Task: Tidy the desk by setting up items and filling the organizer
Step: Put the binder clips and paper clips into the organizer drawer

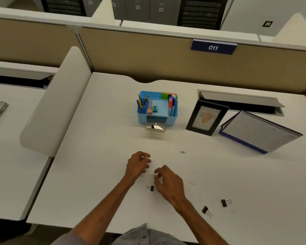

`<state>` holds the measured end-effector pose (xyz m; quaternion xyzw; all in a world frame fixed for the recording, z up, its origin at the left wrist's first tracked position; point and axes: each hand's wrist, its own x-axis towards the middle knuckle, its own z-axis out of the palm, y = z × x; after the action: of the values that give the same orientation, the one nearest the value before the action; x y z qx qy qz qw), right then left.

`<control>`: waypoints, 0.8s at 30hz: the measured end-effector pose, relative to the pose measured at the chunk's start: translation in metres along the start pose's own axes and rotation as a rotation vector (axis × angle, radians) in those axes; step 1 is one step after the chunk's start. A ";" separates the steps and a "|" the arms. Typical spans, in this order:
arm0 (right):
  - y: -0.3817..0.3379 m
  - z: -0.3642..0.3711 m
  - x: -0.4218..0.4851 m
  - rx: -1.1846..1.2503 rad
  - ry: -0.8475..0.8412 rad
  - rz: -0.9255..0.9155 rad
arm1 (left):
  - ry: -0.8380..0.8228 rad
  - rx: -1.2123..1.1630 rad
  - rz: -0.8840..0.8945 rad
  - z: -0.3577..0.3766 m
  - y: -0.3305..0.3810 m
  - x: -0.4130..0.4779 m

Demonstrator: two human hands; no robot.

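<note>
Boxy blue plastic organizer (172, 119) set near the desk's (99, 124) back edge, clear drawer (155, 129) drawn out, left hand (137, 164) and right hand (169, 183) curled, contents indiscernible.

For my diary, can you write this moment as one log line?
left hand: curled, contents unclear | right hand: near binder clip | organizer drawer: open

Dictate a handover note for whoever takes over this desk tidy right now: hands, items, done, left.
Left hand: fingers curled, maybe pinching something small; blurred.
Right hand: curled next to one binder clip, grip unclear.
Done: organizer holds pens, clear drawer out with a clip inside; photo frame and calendar standing.
Left: that clip, two more binder clips, two paper clips loose on the desk.
</note>
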<state>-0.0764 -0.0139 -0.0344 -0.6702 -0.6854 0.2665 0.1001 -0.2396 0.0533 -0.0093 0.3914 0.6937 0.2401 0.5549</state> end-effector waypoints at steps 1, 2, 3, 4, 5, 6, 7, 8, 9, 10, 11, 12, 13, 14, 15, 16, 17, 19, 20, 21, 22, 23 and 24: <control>0.003 0.009 -0.010 -0.041 -0.062 -0.049 | -0.008 0.028 -0.008 0.000 -0.002 -0.002; 0.005 0.015 -0.018 -0.078 -0.107 -0.087 | -0.020 0.062 -0.013 0.001 -0.004 -0.004; 0.006 0.020 -0.022 -0.106 -0.134 -0.112 | -0.030 0.098 -0.016 0.003 -0.005 -0.006; 0.006 0.023 -0.024 -0.129 -0.148 -0.131 | -0.039 0.133 -0.015 0.004 -0.007 -0.008; 0.006 0.024 -0.025 -0.151 -0.154 -0.148 | -0.044 0.161 -0.013 0.006 -0.008 -0.010; 0.006 0.025 -0.025 -0.175 -0.159 -0.161 | -0.046 0.186 -0.013 0.009 -0.010 -0.014; 0.006 0.025 -0.026 -0.199 -0.160 -0.172 | -0.046 0.203 -0.014 0.011 -0.012 -0.018; 0.006 0.025 -0.027 -0.218 -0.155 -0.184 | -0.044 0.212 -0.015 0.013 -0.013 -0.022; 0.006 0.026 -0.028 -0.233 -0.144 -0.197 | -0.039 0.213 -0.017 0.015 -0.015 -0.025; 0.005 0.027 -0.028 -0.242 -0.130 -0.206 | -0.032 0.210 -0.015 0.016 -0.017 -0.027; 0.005 0.028 -0.030 -0.246 -0.114 -0.212 | -0.026 0.202 -0.011 0.017 -0.019 -0.030; 0.005 0.028 -0.031 -0.243 -0.099 -0.212 | -0.020 0.187 -0.009 0.019 -0.020 -0.033; 0.006 0.028 -0.033 -0.234 -0.088 -0.206 | -0.015 0.164 -0.009 0.020 -0.022 -0.036; 0.008 0.026 -0.033 -0.219 -0.077 -0.192 | -0.013 0.140 -0.009 0.021 -0.023 -0.038; 0.010 0.023 -0.034 -0.197 -0.062 -0.173 | -0.011 0.123 -0.006 0.022 -0.025 -0.041; 0.012 0.019 -0.035 -0.172 -0.042 -0.154 | -0.006 0.117 0.000 0.022 -0.026 -0.043; 0.014 0.015 -0.035 -0.145 -0.020 -0.136 | 0.002 0.118 0.010 0.023 -0.027 -0.044; 0.018 0.004 -0.033 -0.094 0.029 -0.099 | 0.002 0.111 0.023 0.023 -0.029 -0.043; 0.019 -0.002 -0.030 -0.076 0.056 -0.084 | -0.013 0.095 0.020 0.023 -0.029 -0.043; 0.020 -0.008 -0.027 -0.057 0.082 -0.071 | -0.038 0.082 0.012 0.025 -0.027 -0.043; 0.021 -0.014 -0.024 -0.035 0.105 -0.061 | -0.071 0.068 0.002 0.026 -0.025 -0.042; 0.021 -0.019 -0.019 -0.015 0.122 -0.052 | -0.106 0.046 -0.003 0.028 -0.023 -0.042; 0.020 -0.023 -0.015 0.004 0.136 -0.044 | -0.133 0.013 0.000 0.031 -0.020 -0.041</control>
<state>-0.0460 -0.0240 -0.0218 -0.6713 -0.6910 0.2197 0.1535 -0.2128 0.0052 -0.0091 0.4100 0.6569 0.2091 0.5972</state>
